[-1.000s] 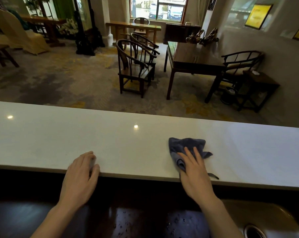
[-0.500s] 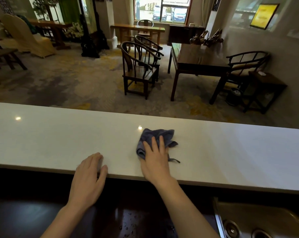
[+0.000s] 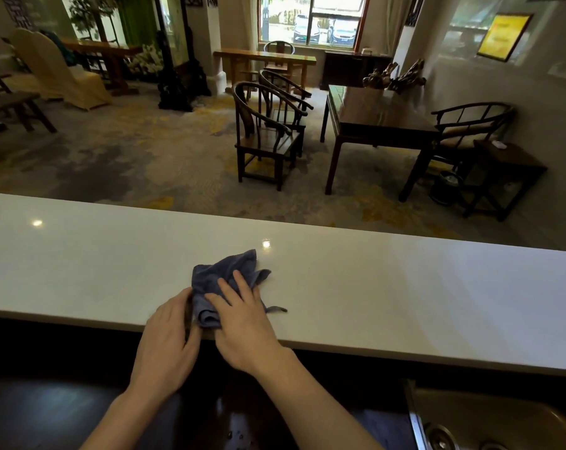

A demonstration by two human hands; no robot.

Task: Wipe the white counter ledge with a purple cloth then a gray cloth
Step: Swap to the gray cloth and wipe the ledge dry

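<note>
A crumpled purple cloth (image 3: 221,271) lies on the white counter ledge (image 3: 405,280), near its front edge. My right hand (image 3: 246,323) presses flat on the cloth with fingers spread. My left hand (image 3: 168,339) rests on the ledge's front edge, its fingers touching the cloth's left side. No gray cloth is in view.
Below the ledge is a dark wet counter (image 3: 47,414) and a metal sink (image 3: 489,420) at the lower right. Beyond the ledge lies a carpeted room with dark wooden chairs (image 3: 265,138) and a long table (image 3: 376,118).
My right hand has slid the purple cloth leftward along the ledge until it meets my left hand. The left hand has stayed on the front edge.
</note>
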